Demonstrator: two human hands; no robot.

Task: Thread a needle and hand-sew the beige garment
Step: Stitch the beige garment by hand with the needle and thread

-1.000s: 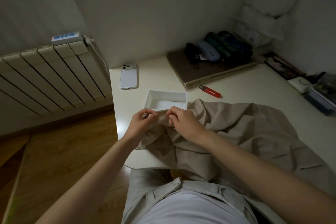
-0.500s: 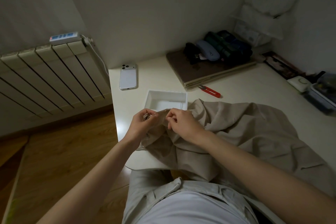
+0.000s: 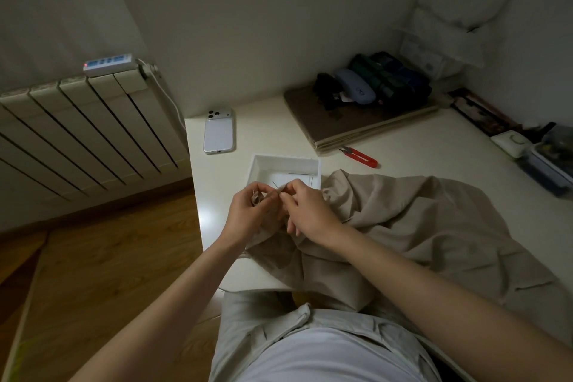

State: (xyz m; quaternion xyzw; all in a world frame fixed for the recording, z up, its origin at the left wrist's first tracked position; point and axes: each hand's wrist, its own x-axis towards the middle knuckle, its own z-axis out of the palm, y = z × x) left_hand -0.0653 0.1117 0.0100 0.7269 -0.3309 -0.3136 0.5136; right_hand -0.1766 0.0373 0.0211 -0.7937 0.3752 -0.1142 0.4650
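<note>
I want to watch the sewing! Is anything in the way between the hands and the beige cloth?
Nothing visible is. The left hand and the right hand both pinch the beige garment at its edge. The white tray lies just behind them, not between.

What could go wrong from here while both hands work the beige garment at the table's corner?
1. The left hand and right hand pinch the beige garment close together around what looks like the needle; in this dim light a fingertip prick is plausible.
2. Part of the garment hangs off the table edge into the lap; its weight may tug the seam.
</note>
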